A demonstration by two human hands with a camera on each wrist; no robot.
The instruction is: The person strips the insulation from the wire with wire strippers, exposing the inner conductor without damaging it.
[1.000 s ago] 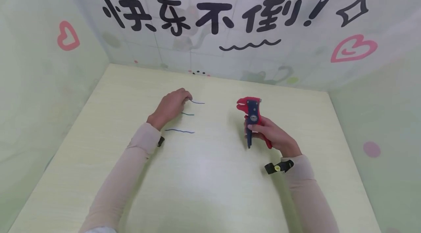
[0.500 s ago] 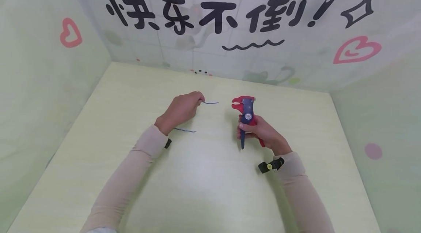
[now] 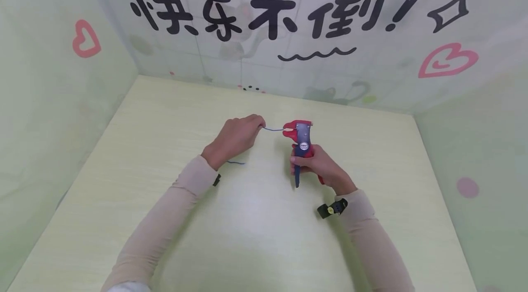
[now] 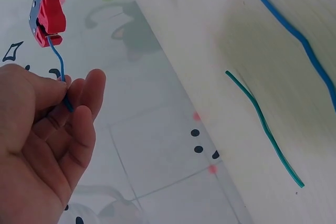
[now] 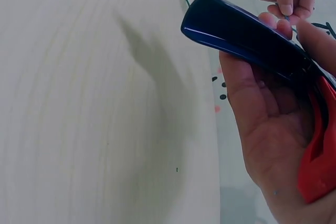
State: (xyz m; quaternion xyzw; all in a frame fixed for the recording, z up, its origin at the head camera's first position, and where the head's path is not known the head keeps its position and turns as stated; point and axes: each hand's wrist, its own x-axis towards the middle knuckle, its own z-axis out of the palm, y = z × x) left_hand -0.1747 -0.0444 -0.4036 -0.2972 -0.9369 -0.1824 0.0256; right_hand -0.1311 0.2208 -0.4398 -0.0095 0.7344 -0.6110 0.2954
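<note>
My left hand (image 3: 236,140) pinches a short blue wire (image 3: 273,129) between thumb and fingers. The wire's free end reaches into the parted red jaws of a wire stripper (image 3: 304,132), as the left wrist view also shows. My right hand (image 3: 327,167) grips the stripper upright above the table, fingers round its dark blue and red handles. On the table a second blue wire (image 4: 302,40) lies partly hidden under my left forearm in the head view. Nearby lies a green wire (image 4: 265,124), covered by the left hand from the head camera.
The pale wooden table (image 3: 247,237) meets a printed cloth wall (image 3: 185,63) along its back edge. Green-tinted cloth walls stand at both sides. A black strap device (image 3: 333,208) sits on my right wrist.
My left hand has carried the blue wire to the right. My right hand has brought the stripper left, and the wire's end has come into its jaws.
</note>
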